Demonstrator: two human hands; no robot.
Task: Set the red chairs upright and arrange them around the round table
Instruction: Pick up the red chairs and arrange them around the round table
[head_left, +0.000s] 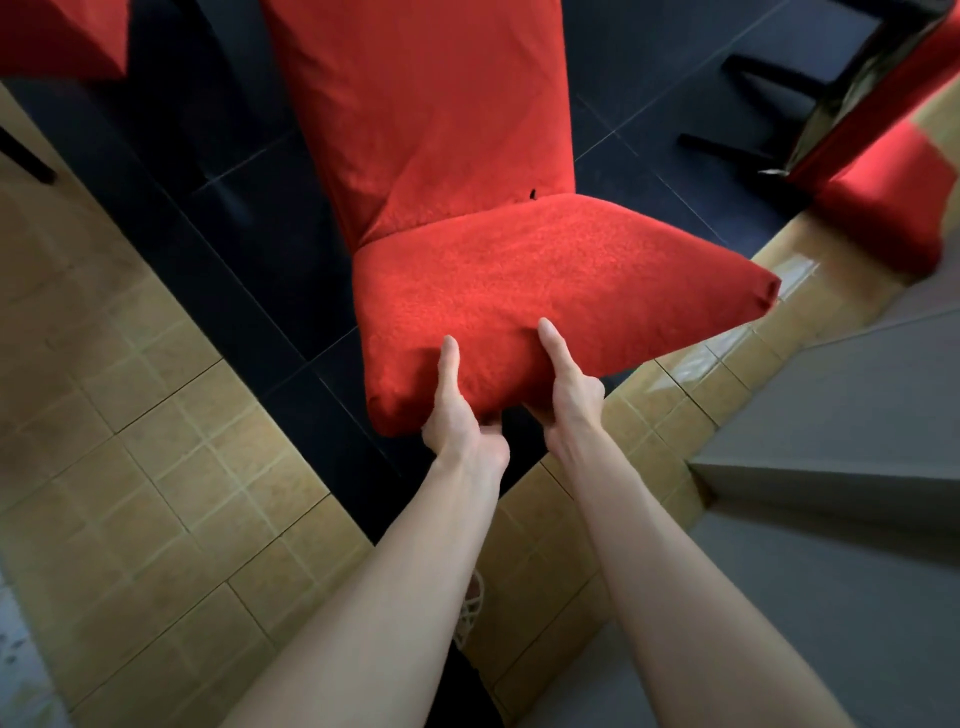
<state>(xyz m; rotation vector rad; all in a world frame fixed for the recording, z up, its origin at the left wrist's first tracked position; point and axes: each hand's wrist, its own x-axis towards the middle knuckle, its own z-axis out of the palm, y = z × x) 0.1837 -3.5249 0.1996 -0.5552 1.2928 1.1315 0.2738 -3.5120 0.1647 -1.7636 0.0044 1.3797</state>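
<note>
A red fabric-covered chair (467, 218) fills the middle of the head view, its seat towards me and its backrest reaching away over the dark floor. My left hand (460, 415) grips the seat's front edge, thumb on top and fingers curled underneath. My right hand (566, 389) grips the same edge just to the right, thumb up on the cushion. The chair's legs are hidden under the seat. No round table shows plainly.
Another red chair (883, 208) stands at the right with black legs (769, 83) showing on the dark tiles. A red chair corner (62, 36) is at the top left. Tan tiles (130, 415) lie left, a grey step (831, 441) right.
</note>
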